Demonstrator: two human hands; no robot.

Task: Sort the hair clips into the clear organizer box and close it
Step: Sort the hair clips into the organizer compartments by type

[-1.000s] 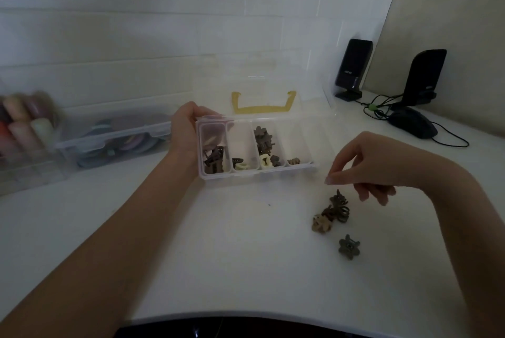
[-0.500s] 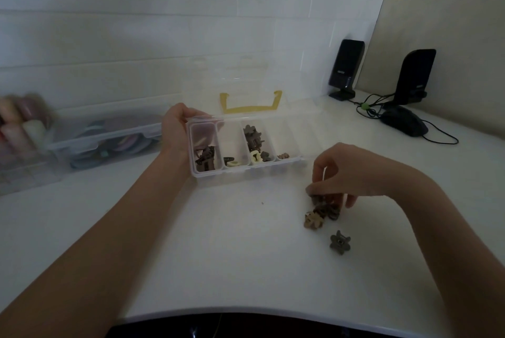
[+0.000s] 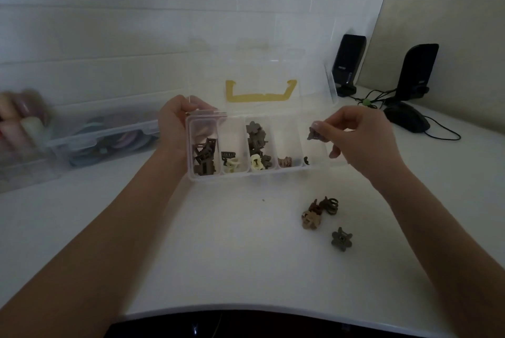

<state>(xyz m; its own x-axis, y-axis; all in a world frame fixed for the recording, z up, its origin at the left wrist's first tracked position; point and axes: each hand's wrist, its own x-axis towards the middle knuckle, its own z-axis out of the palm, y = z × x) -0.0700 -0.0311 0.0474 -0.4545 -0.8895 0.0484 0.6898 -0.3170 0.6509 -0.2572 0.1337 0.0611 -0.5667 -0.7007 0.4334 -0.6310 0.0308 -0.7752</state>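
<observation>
The only writing I could find was a small pale logo low on the front of the left black speaker (image 3: 347,64), too blurred to read, and a similar unreadable mark on the right speaker (image 3: 417,72).

Clear organizer box (image 3: 191,146) is showing see-through walls, with a mustard-yellow handle (image 3: 261,91) glowing on its raised lid. Inside, dark brown clips (image 3: 203,158) are filling the leftmost compartment, a cream clip (image 3: 231,164) is sitting beside them, grey-brown flower clips (image 3: 255,134) are stacking above another cream one (image 3: 256,164), and a tan clip (image 3: 284,161) is following. The right hand (image 3: 360,138) is pinching a dusky mauve-grey clip (image 3: 314,134). On the white table (image 3: 218,242), a beige clip (image 3: 310,218), reddish-brown clip (image 3: 315,205), dark olive clip (image 3: 330,205) and grey-olive flower clip (image 3: 341,239) are waiting. Black speakers (image 3: 348,64) and a black mouse (image 3: 407,120) are looming behind.
</observation>
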